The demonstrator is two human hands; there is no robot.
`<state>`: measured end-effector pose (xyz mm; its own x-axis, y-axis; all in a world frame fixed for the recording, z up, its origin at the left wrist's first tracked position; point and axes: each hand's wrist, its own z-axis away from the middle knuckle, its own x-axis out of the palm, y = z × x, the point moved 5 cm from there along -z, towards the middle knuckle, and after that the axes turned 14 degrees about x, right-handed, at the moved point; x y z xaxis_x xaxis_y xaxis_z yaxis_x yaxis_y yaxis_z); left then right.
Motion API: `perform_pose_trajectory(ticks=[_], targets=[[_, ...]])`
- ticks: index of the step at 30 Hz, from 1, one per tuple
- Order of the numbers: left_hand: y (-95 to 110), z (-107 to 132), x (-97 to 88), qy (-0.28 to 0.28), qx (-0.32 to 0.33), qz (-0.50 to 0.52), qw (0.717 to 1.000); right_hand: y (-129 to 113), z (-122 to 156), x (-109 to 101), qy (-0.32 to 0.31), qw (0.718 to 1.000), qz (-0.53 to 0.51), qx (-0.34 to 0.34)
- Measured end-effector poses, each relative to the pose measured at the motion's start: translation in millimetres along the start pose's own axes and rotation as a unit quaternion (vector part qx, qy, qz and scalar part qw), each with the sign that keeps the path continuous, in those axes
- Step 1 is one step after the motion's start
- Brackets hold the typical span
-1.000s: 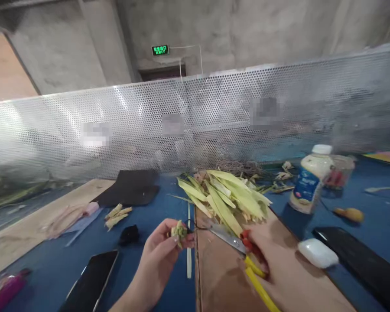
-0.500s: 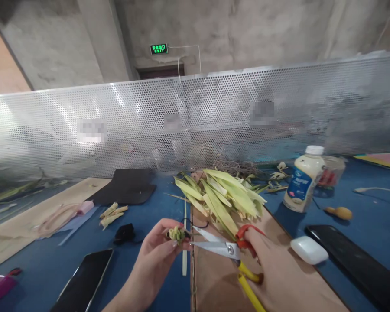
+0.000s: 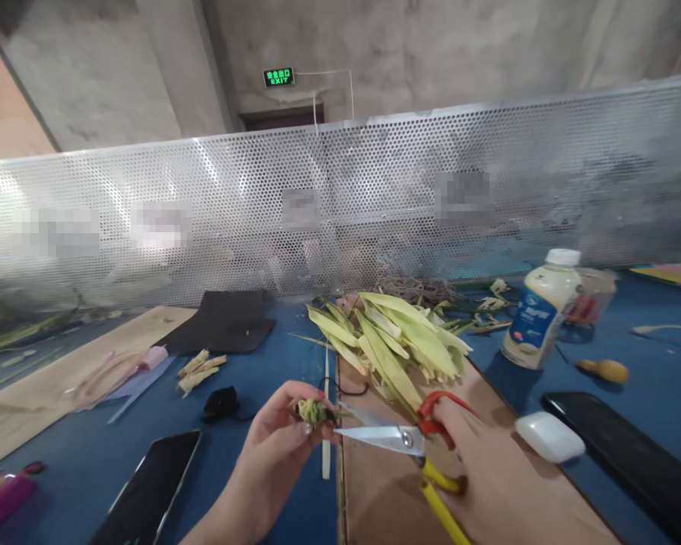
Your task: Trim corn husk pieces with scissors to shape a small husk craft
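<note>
Between the thumb and fingers of my left hand [image 3: 275, 446] is a small green-yellow braided piece [image 3: 312, 411] with dark ends. A black cord [image 3: 349, 392] curls away from it to the right. My right hand [image 3: 488, 469] grips scissors [image 3: 412, 439] with one red and one yellow handle. The blade tips point left and reach the right end of the braided piece; the upper blade is blurred. Behind my hands lies a pile of pale green corn husks [image 3: 391, 341]. A narrow husk strip [image 3: 326, 446] lies just under the braided piece.
A brown board [image 3: 374, 499] lies under the scissors. On the right stand a milk bottle [image 3: 542, 310], a white case [image 3: 550, 437] and a black phone-like object [image 3: 624, 462]. Left are a phone [image 3: 147, 492], black thread [image 3: 220, 403] and a black sheet [image 3: 227, 322]. A perforated metal screen [image 3: 374, 189] spans the back.
The scissor blades have moved closer together beside the braided piece's right end. Both hands stay almost in place, and the view has shifted slightly.
</note>
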<state>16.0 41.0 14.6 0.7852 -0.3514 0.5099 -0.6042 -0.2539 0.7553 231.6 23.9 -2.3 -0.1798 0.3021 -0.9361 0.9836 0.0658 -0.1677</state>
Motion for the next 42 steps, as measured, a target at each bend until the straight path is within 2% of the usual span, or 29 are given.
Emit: perform_pose_trajectory(ticks=[4, 15, 28, 33, 38, 42], targets=[[1, 1, 2.3, 0.004, -0.001, 0.005, 1.000, -2, -2, -4, -0.039, 0.999, -0.013, 0.022], [-5, 1, -0.9, 0.006, -0.016, 0.003, 1.000, -3, -1, -5, -0.002, 0.999, -0.050, 0.006], [-1, 2, 0.5, 0.003, -0.007, 0.009, 1.000, -6, -4, -7, -0.032, 0.998, -0.044, 0.036], [-1, 0, -2.6, 0.053, -0.030, 0.022, 0.998, -5, -5, -3, -0.041, 0.995, -0.079, 0.040], [-5, -1, -9.3, 0.128, -0.080, 0.041, 0.988, 1, -8, 5, -0.052, 0.991, -0.117, 0.040], [-6, -4, -13.7, 0.151, -0.065, 0.025, 0.986, 3, -10, 5, -0.043, 0.992, -0.113, 0.038]])
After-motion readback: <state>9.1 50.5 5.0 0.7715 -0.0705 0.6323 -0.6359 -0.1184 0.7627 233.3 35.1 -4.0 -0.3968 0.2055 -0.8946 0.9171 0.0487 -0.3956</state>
